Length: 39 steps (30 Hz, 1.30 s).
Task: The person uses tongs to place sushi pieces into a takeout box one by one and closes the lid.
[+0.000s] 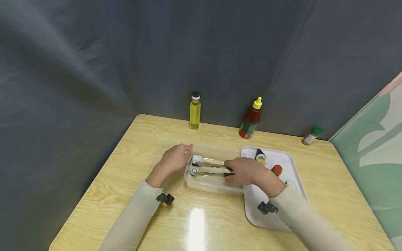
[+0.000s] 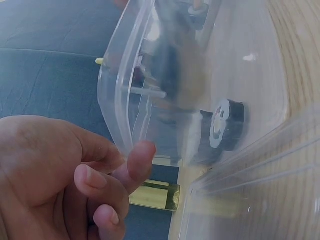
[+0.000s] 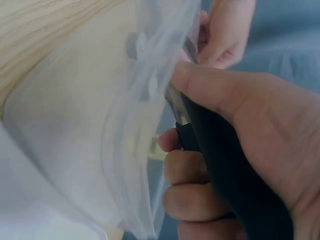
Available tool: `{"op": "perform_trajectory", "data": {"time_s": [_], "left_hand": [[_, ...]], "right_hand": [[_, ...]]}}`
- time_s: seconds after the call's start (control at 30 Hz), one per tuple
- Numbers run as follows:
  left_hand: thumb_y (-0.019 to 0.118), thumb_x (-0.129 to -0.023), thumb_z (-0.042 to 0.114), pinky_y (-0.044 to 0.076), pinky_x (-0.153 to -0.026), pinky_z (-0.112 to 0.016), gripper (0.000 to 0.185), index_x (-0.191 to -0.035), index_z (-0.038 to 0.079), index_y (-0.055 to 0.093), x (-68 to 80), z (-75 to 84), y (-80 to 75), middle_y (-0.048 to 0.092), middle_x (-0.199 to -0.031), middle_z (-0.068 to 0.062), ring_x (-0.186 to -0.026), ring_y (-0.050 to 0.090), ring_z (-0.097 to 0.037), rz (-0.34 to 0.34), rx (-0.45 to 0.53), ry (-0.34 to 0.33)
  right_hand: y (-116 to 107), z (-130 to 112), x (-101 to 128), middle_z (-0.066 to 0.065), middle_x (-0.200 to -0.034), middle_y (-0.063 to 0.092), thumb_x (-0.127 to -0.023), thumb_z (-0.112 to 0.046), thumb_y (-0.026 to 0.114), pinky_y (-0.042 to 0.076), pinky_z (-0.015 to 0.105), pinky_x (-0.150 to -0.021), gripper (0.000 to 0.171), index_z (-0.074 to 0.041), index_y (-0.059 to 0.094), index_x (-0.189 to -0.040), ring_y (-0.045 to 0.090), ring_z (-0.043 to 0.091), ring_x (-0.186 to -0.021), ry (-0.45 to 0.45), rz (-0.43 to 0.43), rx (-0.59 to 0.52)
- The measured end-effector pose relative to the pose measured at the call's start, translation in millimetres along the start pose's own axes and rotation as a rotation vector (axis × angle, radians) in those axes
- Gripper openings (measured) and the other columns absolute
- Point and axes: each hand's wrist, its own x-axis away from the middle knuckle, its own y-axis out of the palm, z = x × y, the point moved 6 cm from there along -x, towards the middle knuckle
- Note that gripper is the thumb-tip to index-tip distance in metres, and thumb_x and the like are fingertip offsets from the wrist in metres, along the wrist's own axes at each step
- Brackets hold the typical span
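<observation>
Tongs (image 1: 211,168) sit gripped in the right hand (image 1: 248,171), fingers curled round the black handles, tips inside the clear container (image 1: 216,186). Left hand (image 1: 176,157) steadies its rim, fingers loosely bent. Bottle labels unreadable.

A staged recording booth: grey cloth backdrop (image 1: 125,52) behind a wooden table (image 1: 201,223) with condiment bottles (image 1: 250,118).
</observation>
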Motion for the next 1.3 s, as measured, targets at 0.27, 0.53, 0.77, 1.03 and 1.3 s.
{"op": "perform_trajectory", "data": {"time_s": [0.27,0.53,0.77,1.03,1.3], "left_hand": [[0.05,-0.113,0.03,0.03,-0.04,-0.022,0.046,-0.157,0.016,0.051,-1.6,0.0,-7.8,0.079,-0.103,-0.014,-0.041,0.036,-0.008,-0.009,-0.033,-0.03],[0.053,-0.112,0.029,0.036,-0.045,-0.024,0.045,-0.154,0.015,0.055,-2.4,0.7,-12.1,0.057,-0.157,-0.01,-0.046,0.04,-0.009,-0.022,-0.1,-0.029],[0.049,-0.114,0.029,0.034,-0.046,-0.024,0.05,-0.16,0.012,0.045,3.2,-1.2,-5.2,0.072,-0.129,-0.02,-0.045,0.035,-0.008,-0.092,-0.07,-0.019],[0.046,-0.115,0.028,0.033,-0.046,-0.025,0.054,-0.165,0.01,0.036,8.6,7.3,-2.8,0.06,-0.067,-0.005,-0.046,0.036,-0.009,-0.142,-0.029,0.008],[0.05,-0.114,0.024,0.036,-0.05,-0.026,0.058,-0.167,0.012,0.03,6.8,11.6,-4.3,0.063,-0.066,-0.005,-0.049,0.039,-0.01,-0.143,-0.035,0.022]], "right_hand": [[-20,37,37,-0.005,-0.076,0.051,-0.097,-0.058,0.07,0.039,0.031,-0.063,0.04,-0.02,0.059,-0.101,0.049,0.011,-0.068,-0.019,0.114,-0.082],[-20,92,77,-0.001,-0.081,0.057,-0.095,-0.066,0.067,0.043,0.032,-0.064,0.054,-0.013,0.06,-0.103,0.053,0.013,-0.072,0.035,0.151,-0.174],[1,135,105,-0.001,-0.077,0.055,-0.095,-0.063,0.07,0.04,0.031,-0.063,0.055,-0.01,0.059,-0.107,0.05,0.014,-0.07,0.126,0.124,-0.218],[19,176,137,-0.003,-0.08,0.054,-0.095,-0.064,0.069,0.04,0.032,-0.066,0.054,-0.012,0.058,-0.104,0.05,0.014,-0.075,0.221,0.137,-0.16],[31,202,158,-0.001,-0.075,0.05,-0.094,-0.064,0.07,0.036,0.033,-0.062,0.056,-0.011,0.055,-0.1,0.048,0.016,-0.07,0.304,0.14,-0.128]]}}
